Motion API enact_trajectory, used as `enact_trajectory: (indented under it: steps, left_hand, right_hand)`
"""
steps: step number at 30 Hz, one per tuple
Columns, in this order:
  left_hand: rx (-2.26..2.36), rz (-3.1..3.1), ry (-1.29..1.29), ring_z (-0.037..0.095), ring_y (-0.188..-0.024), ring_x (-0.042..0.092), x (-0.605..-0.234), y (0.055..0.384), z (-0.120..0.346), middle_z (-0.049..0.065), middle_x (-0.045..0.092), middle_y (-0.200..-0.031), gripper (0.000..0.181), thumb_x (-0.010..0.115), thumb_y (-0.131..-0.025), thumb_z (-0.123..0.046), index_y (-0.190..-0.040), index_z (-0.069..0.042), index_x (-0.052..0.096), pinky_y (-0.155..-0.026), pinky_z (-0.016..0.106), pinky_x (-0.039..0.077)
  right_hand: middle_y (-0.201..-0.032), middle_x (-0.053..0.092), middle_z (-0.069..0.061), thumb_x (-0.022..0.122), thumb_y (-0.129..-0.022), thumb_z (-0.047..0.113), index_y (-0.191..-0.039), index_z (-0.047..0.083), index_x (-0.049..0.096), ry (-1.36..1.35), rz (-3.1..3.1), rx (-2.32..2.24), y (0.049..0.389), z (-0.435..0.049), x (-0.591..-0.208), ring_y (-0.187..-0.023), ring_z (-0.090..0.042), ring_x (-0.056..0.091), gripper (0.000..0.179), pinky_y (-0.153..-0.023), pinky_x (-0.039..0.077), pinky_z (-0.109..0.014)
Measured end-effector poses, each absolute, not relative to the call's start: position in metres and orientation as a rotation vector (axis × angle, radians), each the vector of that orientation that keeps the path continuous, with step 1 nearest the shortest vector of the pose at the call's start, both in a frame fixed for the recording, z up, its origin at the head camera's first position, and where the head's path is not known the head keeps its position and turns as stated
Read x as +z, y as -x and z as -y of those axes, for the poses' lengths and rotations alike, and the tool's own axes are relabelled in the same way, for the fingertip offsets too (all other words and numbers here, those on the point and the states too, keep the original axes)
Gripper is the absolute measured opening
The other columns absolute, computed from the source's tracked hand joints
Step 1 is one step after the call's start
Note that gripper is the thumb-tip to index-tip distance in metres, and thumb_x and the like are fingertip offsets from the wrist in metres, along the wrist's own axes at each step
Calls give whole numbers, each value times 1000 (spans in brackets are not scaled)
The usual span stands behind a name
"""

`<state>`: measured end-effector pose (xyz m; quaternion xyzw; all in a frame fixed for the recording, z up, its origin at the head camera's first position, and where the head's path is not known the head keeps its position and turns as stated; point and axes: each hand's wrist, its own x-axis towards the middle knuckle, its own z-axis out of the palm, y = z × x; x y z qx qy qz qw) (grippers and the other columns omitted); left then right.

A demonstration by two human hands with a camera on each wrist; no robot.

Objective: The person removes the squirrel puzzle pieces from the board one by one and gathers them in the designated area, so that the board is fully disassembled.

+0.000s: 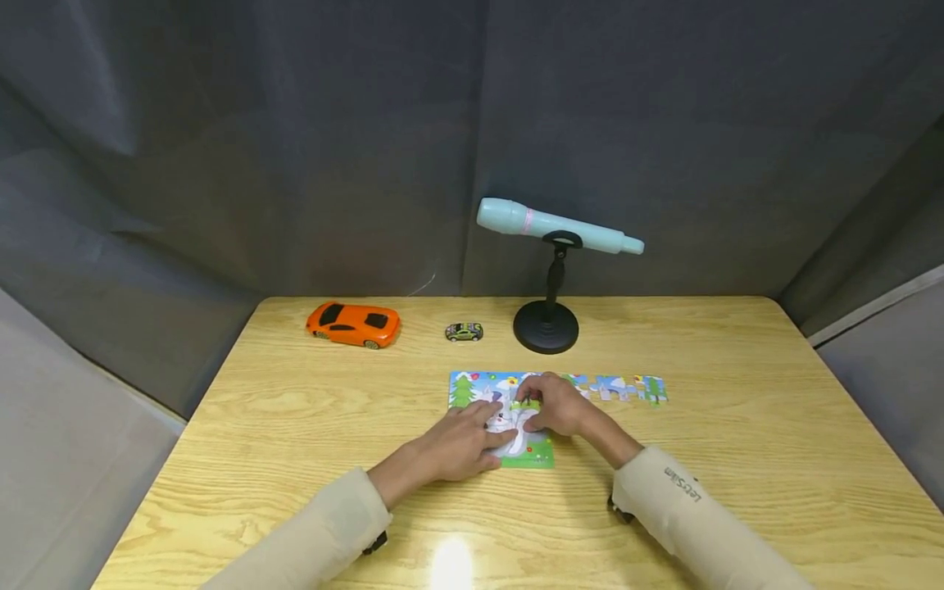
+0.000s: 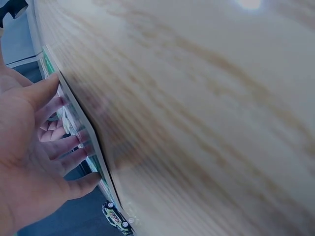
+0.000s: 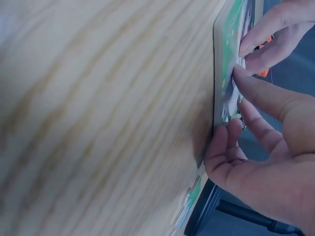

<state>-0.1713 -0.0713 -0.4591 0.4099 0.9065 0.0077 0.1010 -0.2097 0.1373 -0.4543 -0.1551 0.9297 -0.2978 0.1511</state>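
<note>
A jigsaw puzzle with a white animal, green trees and blue sky lies flat in its tray on the table. My left hand rests on its left part with spread fingers, the thumb near the lower edge. On the right part, my right hand has curled fingers and a thumb about a puzzle piece at the board's surface; its outline is partly hidden. The right wrist view shows the thumb touching the picture and other fingers bent at the tray's edge. Several loose puzzle pieces lie to the right.
An orange toy car stands at the back left, with a small dark toy car beside it. Behind the puzzle, a light blue microphone sits on a black stand. Dark curtain hangs behind the wooden table.
</note>
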Motion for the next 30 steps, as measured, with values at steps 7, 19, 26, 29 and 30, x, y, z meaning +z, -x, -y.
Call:
enact_trajectory:
  steps: [7,19,26,29,30]
  left_hand:
    - [38,-2676,-1196,29,-141,32,-456,171,71,11,29,-155,49,53,-95,-42,-142,-31,44,-109,50,37]
    - [46,-2676,-1170,27,-140,33,-457,171,70,10,31,-155,49,55,-93,-43,-140,-32,46,-107,48,39]
    - [56,-2671,-1152,28,-141,32,-457,171,68,10,30,-155,49,55,-93,-44,-140,-33,45,-106,51,39]
    - [57,-2674,-1151,27,-141,32,-457,171,68,10,30,-155,49,55,-93,-44,-140,-34,45,-106,51,40]
    - [59,-2675,-1153,27,-141,32,-457,171,68,10,30,-155,49,55,-93,-44,-140,-33,46,-106,51,40]
  right_hand:
    - [-85,56,-7,56,-90,-1,-101,7,62,541,-2642,-910,210,-142,-455,-72,-16,47,15,-65,40,-28]
    - [-80,59,-9,50,-92,-3,-96,6,64,616,-2622,-994,211,-148,-453,-69,-13,47,18,-62,40,-25]
    - [-86,62,-9,51,-93,-1,-99,6,66,567,-2604,-1029,210,-154,-446,-75,-14,54,18,-68,47,-28]
    - [-90,62,-11,50,-95,0,-102,5,66,541,-2576,-1073,210,-162,-443,-79,-18,57,18,-68,48,-28]
    - [-91,61,-11,49,-95,1,-103,5,65,533,-2565,-1087,210,-165,-442,-78,-19,57,18,-67,47,-28]
